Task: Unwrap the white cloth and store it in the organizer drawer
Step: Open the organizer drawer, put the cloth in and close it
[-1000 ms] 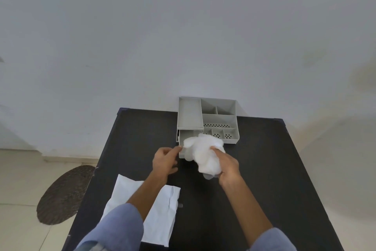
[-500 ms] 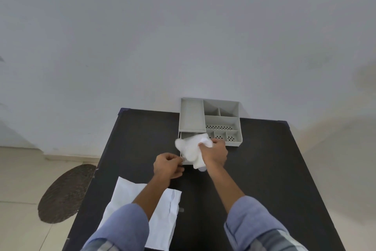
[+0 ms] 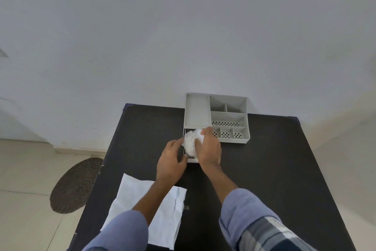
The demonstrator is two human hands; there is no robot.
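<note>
A grey organizer with several compartments stands at the table's far edge, against the wall. Its drawer is pulled out toward me at the left front. The crumpled white cloth sits in the open drawer. My right hand lies on top of the cloth, fingers curled around it and pressing it down. My left hand holds the drawer's left front corner, its fingertips touching the cloth's edge. Much of the drawer is hidden under both hands.
A flat white paper sheet lies on the black table near its front left, partly under my left forearm. A dark round mat lies on the tiled floor to the left. The wall rises directly behind the organizer.
My right hand has carried the cloth forward and down, from above the drawer's front into the drawer. My left hand has stayed at the drawer's front corner.
</note>
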